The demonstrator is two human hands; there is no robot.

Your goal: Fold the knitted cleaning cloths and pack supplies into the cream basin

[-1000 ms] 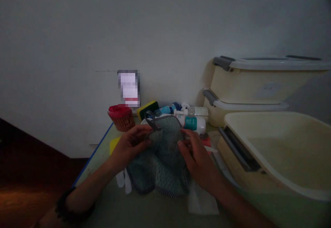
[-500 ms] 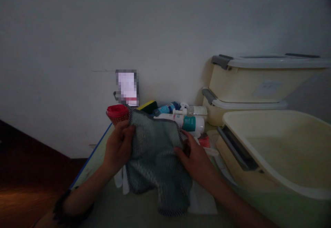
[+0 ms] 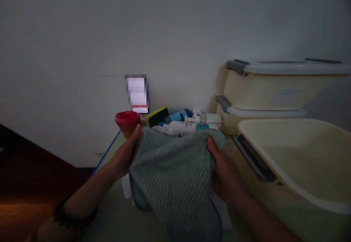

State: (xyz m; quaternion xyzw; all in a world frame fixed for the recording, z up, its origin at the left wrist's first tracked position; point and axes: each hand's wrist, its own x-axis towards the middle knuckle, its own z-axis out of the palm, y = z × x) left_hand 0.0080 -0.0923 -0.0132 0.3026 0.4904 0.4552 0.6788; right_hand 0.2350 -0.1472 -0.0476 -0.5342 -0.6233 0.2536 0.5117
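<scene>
A grey-green textured cleaning cloth (image 3: 175, 172) with a dark stitched border hangs spread between my two hands above the table. My left hand (image 3: 127, 152) is closed on its upper left corner, thumb on top. At the upper right edge, my right hand (image 3: 223, 169) pinches the cloth with its thumb in front; the other fingers are mostly hidden behind it. Just beyond my left hand stands a red woven basket (image 3: 128, 123) with a red lining. White items, partly covered by the cloth, lie on the table beneath it.
Behind the cloth lie a yellow and black sponge (image 3: 157, 117), a blue bottle (image 3: 177, 115), a clear pump bottle (image 3: 210, 118) and a white bottle (image 3: 178, 127). A lit phone (image 3: 138, 94) leans on the wall. An open cream bin (image 3: 257, 161) and stacked lidded boxes (image 3: 263, 88) stand right.
The cloth has been stretched wider and its textured face now shows. My right hand has moved right along its upper edge. The basket and sponge are less covered.
</scene>
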